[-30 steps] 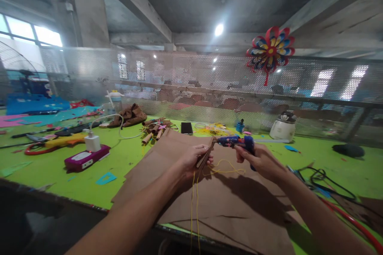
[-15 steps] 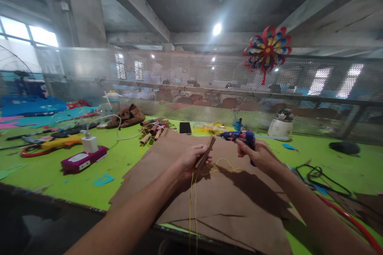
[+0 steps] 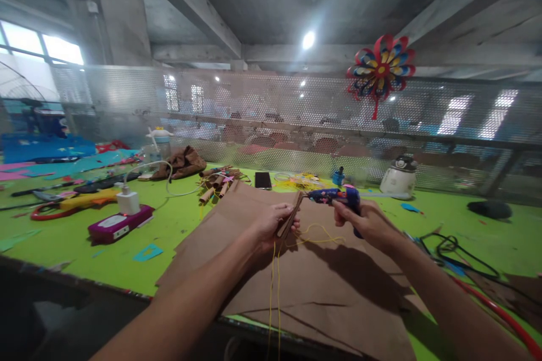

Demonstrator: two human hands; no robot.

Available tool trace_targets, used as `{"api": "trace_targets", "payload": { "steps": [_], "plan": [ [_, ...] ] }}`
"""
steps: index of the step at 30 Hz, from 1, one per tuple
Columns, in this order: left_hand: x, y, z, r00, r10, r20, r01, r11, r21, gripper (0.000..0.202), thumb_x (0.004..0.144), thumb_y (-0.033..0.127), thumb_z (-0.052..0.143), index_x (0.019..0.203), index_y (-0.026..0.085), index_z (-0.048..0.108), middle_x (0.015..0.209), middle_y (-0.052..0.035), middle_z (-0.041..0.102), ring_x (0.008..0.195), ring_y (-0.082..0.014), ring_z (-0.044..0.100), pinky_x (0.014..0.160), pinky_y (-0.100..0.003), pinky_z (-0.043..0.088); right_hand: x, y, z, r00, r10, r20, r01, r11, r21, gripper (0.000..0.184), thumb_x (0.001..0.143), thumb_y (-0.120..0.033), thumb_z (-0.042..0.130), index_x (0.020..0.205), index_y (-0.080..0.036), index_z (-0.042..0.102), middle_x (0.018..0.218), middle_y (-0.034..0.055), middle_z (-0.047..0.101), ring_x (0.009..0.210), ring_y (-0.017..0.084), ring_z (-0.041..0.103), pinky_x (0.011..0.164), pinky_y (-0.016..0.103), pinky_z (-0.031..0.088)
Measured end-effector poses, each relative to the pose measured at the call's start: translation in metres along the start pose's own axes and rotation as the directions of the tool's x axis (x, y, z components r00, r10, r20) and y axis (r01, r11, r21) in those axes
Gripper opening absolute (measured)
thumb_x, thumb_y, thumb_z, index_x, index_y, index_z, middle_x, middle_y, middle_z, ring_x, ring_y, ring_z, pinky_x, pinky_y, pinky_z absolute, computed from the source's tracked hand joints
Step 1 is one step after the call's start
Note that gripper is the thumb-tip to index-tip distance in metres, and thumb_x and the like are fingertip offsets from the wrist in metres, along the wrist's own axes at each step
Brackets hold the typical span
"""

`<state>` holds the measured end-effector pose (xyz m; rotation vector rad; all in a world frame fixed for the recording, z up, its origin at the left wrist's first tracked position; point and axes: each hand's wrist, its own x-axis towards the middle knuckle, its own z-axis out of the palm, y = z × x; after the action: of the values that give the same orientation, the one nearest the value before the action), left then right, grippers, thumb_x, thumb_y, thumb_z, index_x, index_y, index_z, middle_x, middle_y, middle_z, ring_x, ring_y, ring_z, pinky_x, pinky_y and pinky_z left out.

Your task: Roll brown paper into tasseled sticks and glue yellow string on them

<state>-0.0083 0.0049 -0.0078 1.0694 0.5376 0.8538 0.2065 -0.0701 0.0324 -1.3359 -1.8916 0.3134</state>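
Observation:
Above the brown paper sheets (image 3: 254, 287), my left hand (image 3: 273, 224) is closed on a folded strip of brown cardboard (image 3: 291, 215), held at a tilt. Yellow string (image 3: 271, 287) hangs from it past the table edge, and a loose loop lies to its right. My right hand (image 3: 364, 220) is wrapped round the handle of a dark blue patterned hot glue gun (image 3: 336, 197), a glue stick sticking out behind. The gun's nozzle points left, at or very near the upper end of the strip; whether they touch I cannot tell.
Left on the green table (image 3: 55, 254) are a purple power strip (image 3: 121, 227) and yellow-handled tool (image 3: 87, 201). Rolled brown tubes (image 3: 218, 185), a black phone (image 3: 263, 180) and a small blue bottle (image 3: 337, 176) sit behind. To the right stand a white jug (image 3: 398, 177) and black cable (image 3: 457, 254).
The glue gun in my right hand has moved slightly left, its nozzle now up to the strip's top end. My left hand stays almost still with the strip.

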Motion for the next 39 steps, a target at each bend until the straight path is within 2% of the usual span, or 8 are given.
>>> {"api": "trace_targets", "payload": {
  "steps": [5,22,31,34,37,39],
  "plan": [
    [-0.001,0.001,0.002,1.0,-0.016,-0.006,0.016,1.0,-0.014,0.007,0.084,0.017,0.054,0.08,0.011,0.056,0.066,-0.0049,0.06,0.055,-0.0086,0.058,0.053,-0.018,0.047,0.0,-0.001,0.001,0.999,0.011,-0.033,-0.011,1.0,0.01,0.045,0.088,-0.05,0.041,0.063,-0.017,0.059,0.065,0.0055,0.064,0.065,0.017,0.057,0.067,0.03,0.043],
    [0.003,-0.002,0.0,1.0,-0.017,0.004,0.017,1.0,-0.022,0.01,0.086,0.016,0.047,0.082,0.011,0.055,0.065,-0.005,0.059,0.054,-0.0087,0.057,0.054,-0.018,0.046,0.001,-0.001,0.004,0.999,0.014,0.032,-0.015,1.0,0.027,0.044,0.088,-0.049,0.041,0.066,-0.016,0.06,0.066,0.0064,0.064,0.066,0.017,0.059,0.067,0.03,0.044],
    [0.001,-0.002,-0.001,0.998,-0.018,0.052,0.02,0.999,-0.027,0.011,0.086,0.015,0.047,0.08,0.01,0.056,0.065,-0.0047,0.058,0.054,-0.0085,0.056,0.053,-0.018,0.045,0.005,0.009,0.002,0.998,0.045,-0.049,-0.045,0.999,0.007,0.045,0.087,-0.051,0.041,0.067,-0.016,0.061,0.065,0.007,0.066,0.064,0.018,0.061,0.066,0.031,0.046],
    [0.0,-0.001,0.0,0.998,-0.002,0.061,0.004,1.0,-0.028,0.01,0.085,0.016,0.049,0.083,0.01,0.056,0.065,-0.0047,0.058,0.054,-0.0085,0.056,0.053,-0.018,0.045,0.007,0.018,0.002,0.996,0.047,-0.077,-0.049,0.998,-0.029,0.045,0.085,-0.052,0.043,0.064,-0.017,0.06,0.062,0.0066,0.065,0.061,0.018,0.06,0.064,0.031,0.045],
    [0.0,-0.001,0.0,0.998,0.001,0.059,0.0,1.0,-0.016,0.009,0.083,0.019,0.053,0.085,0.01,0.056,0.065,-0.0042,0.057,0.054,-0.0084,0.056,0.054,-0.018,0.045,0.01,0.03,0.002,0.987,0.097,-0.129,-0.107,0.992,-0.071,0.046,0.084,-0.053,0.043,0.063,-0.016,0.06,0.06,0.0069,0.065,0.059,0.019,0.061,0.062,0.03,0.045],
    [0.0,-0.001,0.0,0.998,0.001,0.057,-0.001,1.0,-0.003,0.009,0.083,0.019,0.054,0.084,0.011,0.055,0.065,-0.0039,0.057,0.054,-0.0084,0.056,0.053,-0.018,0.045,0.013,0.041,0.002,0.977,0.118,-0.177,-0.146,0.977,-0.155,0.046,0.084,-0.053,0.042,0.066,-0.015,0.062,0.061,0.0072,0.065,0.059,0.02,0.061,0.059,0.03,0.044]
  ]
}}
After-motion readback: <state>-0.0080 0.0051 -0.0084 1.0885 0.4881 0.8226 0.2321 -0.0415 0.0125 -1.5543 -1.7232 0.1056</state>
